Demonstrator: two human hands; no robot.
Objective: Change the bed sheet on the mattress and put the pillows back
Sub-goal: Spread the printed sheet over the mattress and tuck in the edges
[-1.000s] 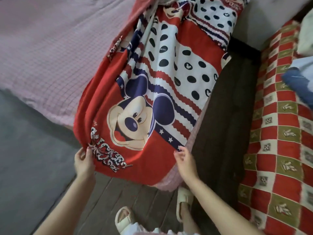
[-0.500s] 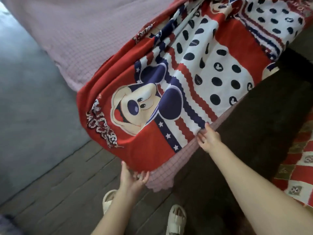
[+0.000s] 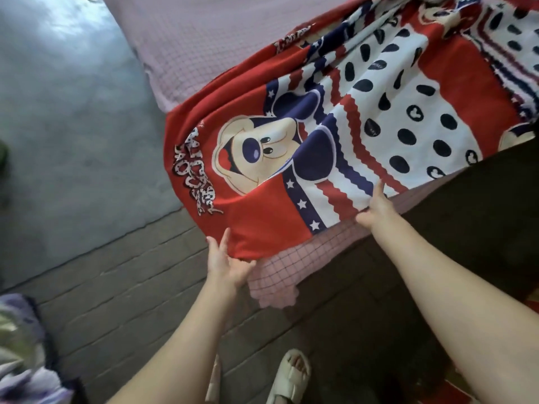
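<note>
While the left side of the frame shows only the grey floor point(image 3: 73, 126) and a purple and white bundle of cloth point(image 3: 23, 354) in the lower left corner, the work is in the middle. The left hand point(image 3: 226, 265) has slid from the left edge of the red cartoon sheet point(image 3: 262, 220) to its bottom corner, low in the middle of the frame. Its fingers are spread and only a little bent, cupping the corner from below. I cannot tell if they pinch the cloth or just push it.

The red cartoon sheet lies bunched in folds across the pink checked mattress point(image 3: 210, 39), from the middle up to the upper right. A pink corner pokes out under it, just right of the left hand.

The right hand point(image 3: 376, 209) has moved up and right along the sheet's lower edge. One finger lies straight on the cloth, and the thumb seems tucked under, holding the edge.

So I think the new sheet is on the bed but not spread flat. This corner needs to be pulled over and tucked first. No pillows show.
</note>
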